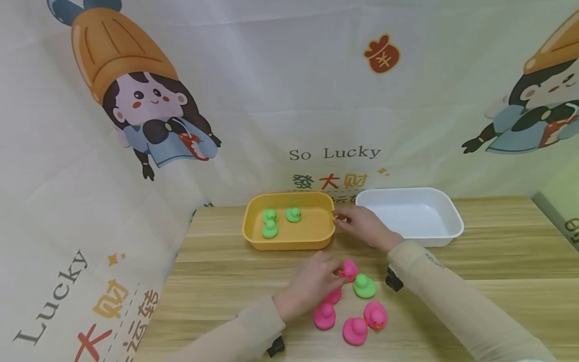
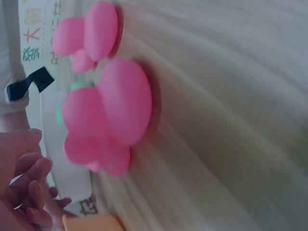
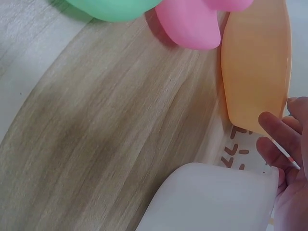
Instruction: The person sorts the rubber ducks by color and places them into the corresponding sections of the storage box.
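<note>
My left hand (image 1: 336, 273) reaches into a cluster of toy ducks at the front of the wooden table (image 1: 497, 261) and pinches the top pink duck (image 1: 349, 270). Right next to it sits a green duck (image 1: 364, 285), with several more pink ducks (image 1: 355, 331) below. The left wrist view is blurred, with a pink duck (image 2: 110, 115) filling it and curled fingers (image 2: 29, 192) at the lower left. My right hand (image 1: 341, 220) lies relaxed and holds nothing, its fingertips at the right rim of the yellow tray (image 1: 289, 242). Three green ducks (image 1: 270, 230) sit in that tray.
An empty white tray (image 1: 452, 221) stands right of the yellow one, just behind my right wrist. A printed cloth backdrop (image 1: 289, 100) rises behind the table and drapes down on the left. Bare wood lies left and right of the duck cluster.
</note>
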`<state>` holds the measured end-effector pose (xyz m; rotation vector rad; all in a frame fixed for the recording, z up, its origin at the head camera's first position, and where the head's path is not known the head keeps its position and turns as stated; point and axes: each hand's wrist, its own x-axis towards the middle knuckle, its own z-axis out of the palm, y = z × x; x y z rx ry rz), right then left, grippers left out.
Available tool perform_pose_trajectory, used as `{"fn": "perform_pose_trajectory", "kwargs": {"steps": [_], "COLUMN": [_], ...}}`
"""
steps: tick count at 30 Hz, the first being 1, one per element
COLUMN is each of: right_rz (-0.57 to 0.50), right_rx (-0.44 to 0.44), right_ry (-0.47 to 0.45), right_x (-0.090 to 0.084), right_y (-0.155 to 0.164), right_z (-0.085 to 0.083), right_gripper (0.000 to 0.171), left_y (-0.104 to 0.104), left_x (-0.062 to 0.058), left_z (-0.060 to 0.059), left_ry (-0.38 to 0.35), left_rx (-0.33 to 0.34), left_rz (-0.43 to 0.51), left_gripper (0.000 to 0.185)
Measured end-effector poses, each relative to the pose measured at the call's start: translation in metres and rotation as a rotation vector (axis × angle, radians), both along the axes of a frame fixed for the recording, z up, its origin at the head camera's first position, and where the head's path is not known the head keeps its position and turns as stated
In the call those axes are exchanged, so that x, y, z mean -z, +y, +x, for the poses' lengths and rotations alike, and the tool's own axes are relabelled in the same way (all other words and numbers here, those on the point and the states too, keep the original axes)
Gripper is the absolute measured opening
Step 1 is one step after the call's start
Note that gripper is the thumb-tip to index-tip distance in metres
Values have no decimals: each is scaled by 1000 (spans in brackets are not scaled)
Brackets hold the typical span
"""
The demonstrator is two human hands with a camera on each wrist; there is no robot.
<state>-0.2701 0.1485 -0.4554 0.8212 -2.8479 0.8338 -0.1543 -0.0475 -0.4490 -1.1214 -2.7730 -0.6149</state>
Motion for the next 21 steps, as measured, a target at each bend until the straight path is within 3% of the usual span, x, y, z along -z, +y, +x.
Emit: {"fn": "perform_pose_trajectory", "kwargs": {"steps": [8,21], "right_rz": [-36,-37], "right_rx": [-37,-52], "right_ry": [23,18], "right_x": [2,2], "right_y": [1,4], "right_z": [-1,-1], "right_gripper": [30,30], "left_y": [19,42], "left_x": [11,15], "left_z": [0,-3], "left_ry": [0,10], "left_rx": [12,15], "left_rz": [-52,-122], "left_gripper": [18,16]}}
